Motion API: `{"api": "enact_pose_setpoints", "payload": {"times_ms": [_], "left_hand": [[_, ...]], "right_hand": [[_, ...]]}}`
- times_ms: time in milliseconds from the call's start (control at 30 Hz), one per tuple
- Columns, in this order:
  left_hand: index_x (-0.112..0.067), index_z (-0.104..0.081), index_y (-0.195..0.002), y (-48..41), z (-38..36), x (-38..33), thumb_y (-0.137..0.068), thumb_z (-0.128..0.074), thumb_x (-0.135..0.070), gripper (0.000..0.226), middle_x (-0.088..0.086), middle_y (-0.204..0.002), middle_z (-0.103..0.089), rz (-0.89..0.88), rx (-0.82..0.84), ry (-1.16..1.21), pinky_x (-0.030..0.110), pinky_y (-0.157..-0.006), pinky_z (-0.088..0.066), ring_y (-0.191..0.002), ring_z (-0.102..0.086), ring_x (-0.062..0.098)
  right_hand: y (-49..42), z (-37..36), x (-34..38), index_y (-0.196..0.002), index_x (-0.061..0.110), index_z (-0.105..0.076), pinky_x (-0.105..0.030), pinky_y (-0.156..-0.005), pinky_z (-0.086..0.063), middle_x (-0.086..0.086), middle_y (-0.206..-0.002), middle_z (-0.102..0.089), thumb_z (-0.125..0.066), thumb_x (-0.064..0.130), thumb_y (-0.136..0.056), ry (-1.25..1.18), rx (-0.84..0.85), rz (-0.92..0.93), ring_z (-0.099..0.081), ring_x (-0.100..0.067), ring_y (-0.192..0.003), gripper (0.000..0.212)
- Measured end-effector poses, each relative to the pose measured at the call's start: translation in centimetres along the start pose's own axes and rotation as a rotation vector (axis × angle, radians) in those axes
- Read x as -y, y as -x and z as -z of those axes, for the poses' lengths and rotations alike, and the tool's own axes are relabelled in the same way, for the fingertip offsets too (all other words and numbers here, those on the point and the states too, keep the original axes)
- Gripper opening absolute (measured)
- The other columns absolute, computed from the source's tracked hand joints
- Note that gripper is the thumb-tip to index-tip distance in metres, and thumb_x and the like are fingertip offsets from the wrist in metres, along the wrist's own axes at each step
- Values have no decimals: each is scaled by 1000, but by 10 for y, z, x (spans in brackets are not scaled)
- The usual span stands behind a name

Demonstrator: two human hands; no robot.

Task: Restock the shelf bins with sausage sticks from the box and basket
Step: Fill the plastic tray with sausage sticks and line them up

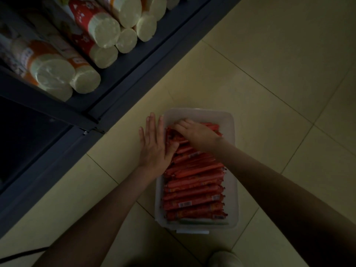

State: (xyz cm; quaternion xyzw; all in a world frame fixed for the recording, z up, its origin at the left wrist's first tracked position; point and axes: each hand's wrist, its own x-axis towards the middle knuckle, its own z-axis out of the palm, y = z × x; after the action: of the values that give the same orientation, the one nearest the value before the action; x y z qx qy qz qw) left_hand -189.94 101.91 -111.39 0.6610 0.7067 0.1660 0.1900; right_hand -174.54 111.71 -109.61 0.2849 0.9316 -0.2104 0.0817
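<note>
Head view: left hand (154, 143) flat, fingers straight, against bin (234, 189) rim; right hand (194, 134) seemingly clasps sausage sticks (192, 189).

Left hand (154, 145) flat against a plastic bin (230, 132) on the floor; right hand (194, 134) atop its sausage sticks (192, 191).

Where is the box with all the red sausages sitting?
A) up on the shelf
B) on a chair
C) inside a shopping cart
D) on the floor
D: the clear plastic box full of red sausage sticks sits on the tiled floor, beside the bottom of the dark shelf.
</note>
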Motion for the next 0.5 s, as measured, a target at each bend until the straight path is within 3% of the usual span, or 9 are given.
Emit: {"api": "enact_pose_setpoints", "payload": {"times_ms": [100,167,267,400,500], "left_hand": [[-19,9,-147,0,0,0,-91,-6,-68,77,20,-156,4,-16,-3,20,51,-116,3,-145,6,28],[-22,12,-147,0,1,1,-89,-5,-71,78,16,-156,10,-28,11,37,48,-116,8,-145,11,24],[-21,12,-147,0,3,1,-88,-5,-71,79,15,-156,11,-33,12,26,47,-116,8,-143,15,20],[-17,9,-148,0,4,4,-90,-4,-68,78,20,-156,5,-35,16,-11,53,-115,2,-144,10,24],[-13,5,-149,0,6,7,-91,-5,-68,81,18,-156,6,-42,24,-62,55,-115,-1,-145,8,25]], "right_hand": [[-14,2,-10,-147,9,-25,-31,-109,-28,-13,-150,-29,-42,1,-93,45,43,-7,-34,-28,-135,58],[-28,4,-16,-145,10,-34,-28,-107,-31,-14,-148,-35,-44,3,-94,69,118,-21,-38,-28,-133,52],[-38,13,-7,-129,1,-53,-15,-79,-43,-17,-126,-57,-49,14,-96,-17,160,-35,-54,-29,-113,36],[-40,13,-8,-147,10,-29,-20,-98,-23,-12,-151,-32,-42,4,-96,117,335,189,-40,-26,-131,53],[-36,12,-5,-149,22,-24,-29,-99,-29,-4,-154,-26,-33,15,-101,201,331,88,-37,-25,-134,49]]}}
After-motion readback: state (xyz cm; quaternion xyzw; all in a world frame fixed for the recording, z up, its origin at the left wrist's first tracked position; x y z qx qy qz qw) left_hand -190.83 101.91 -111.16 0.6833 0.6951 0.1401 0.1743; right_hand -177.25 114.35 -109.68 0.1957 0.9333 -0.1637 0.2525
